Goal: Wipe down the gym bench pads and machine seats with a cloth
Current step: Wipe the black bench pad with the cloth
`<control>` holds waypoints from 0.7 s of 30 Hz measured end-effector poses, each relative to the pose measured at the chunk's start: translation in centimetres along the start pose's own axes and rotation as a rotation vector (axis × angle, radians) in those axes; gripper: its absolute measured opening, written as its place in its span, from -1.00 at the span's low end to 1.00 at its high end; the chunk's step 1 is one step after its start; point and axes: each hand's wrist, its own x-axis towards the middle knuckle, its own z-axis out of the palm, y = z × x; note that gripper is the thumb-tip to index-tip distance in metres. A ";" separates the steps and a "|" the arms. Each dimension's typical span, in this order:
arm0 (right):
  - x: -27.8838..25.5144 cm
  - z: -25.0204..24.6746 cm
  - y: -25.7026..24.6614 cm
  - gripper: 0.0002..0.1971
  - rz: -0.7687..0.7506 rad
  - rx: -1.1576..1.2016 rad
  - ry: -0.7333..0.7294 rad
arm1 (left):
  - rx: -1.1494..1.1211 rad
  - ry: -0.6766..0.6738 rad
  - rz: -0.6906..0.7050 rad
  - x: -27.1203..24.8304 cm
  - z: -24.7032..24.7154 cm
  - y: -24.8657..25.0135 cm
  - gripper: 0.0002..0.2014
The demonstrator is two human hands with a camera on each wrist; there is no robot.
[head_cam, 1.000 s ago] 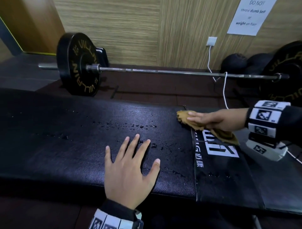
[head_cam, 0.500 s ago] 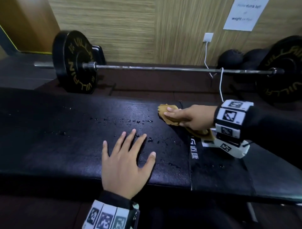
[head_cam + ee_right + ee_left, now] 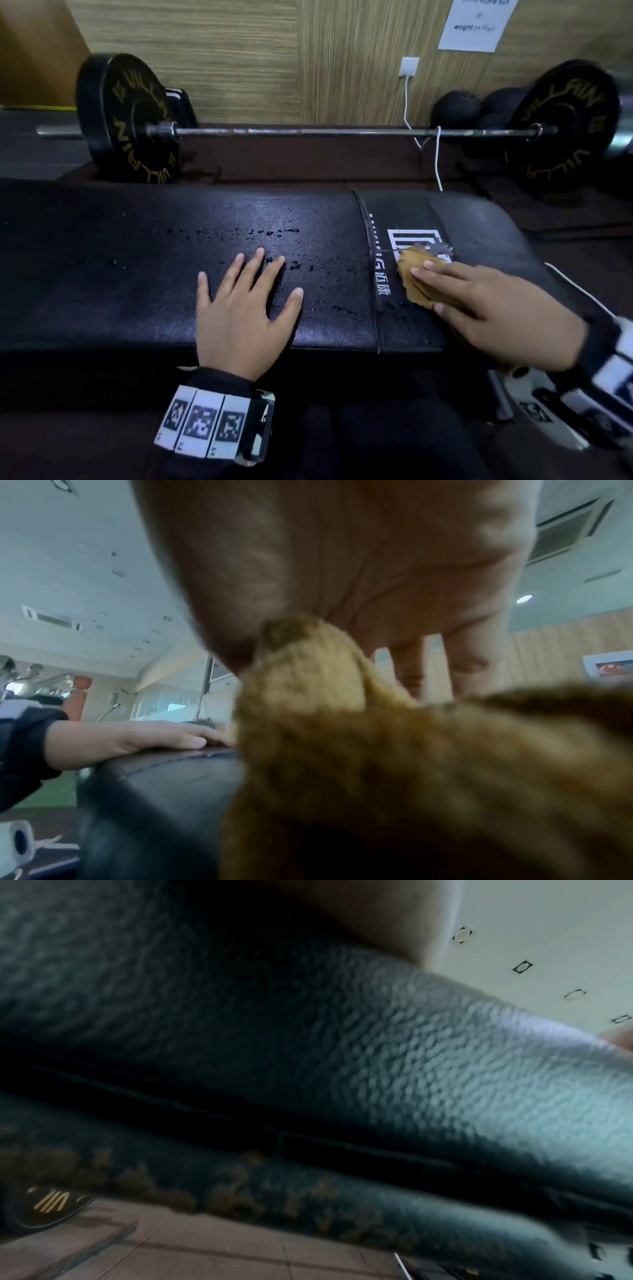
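Observation:
A long black bench pad runs across the head view, with water droplets scattered over its middle. My left hand lies flat on the pad with its fingers spread, near the front edge. My right hand presses a tan cloth onto the pad's right section, over the white logo, with its fingers straight. In the right wrist view the cloth bulges under the palm and my left hand shows beyond it. The left wrist view shows only the grained pad surface.
A barbell with black plates lies on the floor behind the bench, along a wood-panelled wall. A white cable hangs from a wall socket down towards the pad's far edge. Dark medicine balls sit at the back right.
My right hand has drawn the cloth from the pad's far edge back towards me and to the right, onto the logo section. The left hand stayed flat in place.

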 end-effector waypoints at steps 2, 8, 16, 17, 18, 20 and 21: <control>-1.2 1.6 -0.8 -0.47 0.077 0.040 0.129 | 0.008 -0.011 0.024 -0.1 -0.1 -0.2 -0.37; -1.0 6.0 -3.8 -0.45 0.274 0.214 0.479 | -0.009 0.039 0.039 -0.6 -1.3 -2.6 -0.45; 5.9 5.1 -9.8 -0.43 0.142 0.265 0.389 | 0.053 0.012 -0.014 -0.6 -1.3 -2.9 -0.51; 6.6 4.9 -11.0 -0.44 0.087 0.248 0.368 | 0.046 0.019 -0.020 -0.7 -1.3 -2.9 -0.52; 7.0 4.9 -12.2 -0.44 0.031 0.229 0.350 | 0.039 0.028 -0.023 -0.7 -1.3 -2.9 -0.52; 7.0 4.9 -14.3 -0.44 -0.050 0.193 0.321 | 0.017 0.053 -0.025 -0.7 -1.2 -3.0 -0.53; 6.6 5.1 -14.9 -0.44 -0.077 0.182 0.309 | 0.004 0.068 -0.025 -0.8 -1.2 -3.0 -0.53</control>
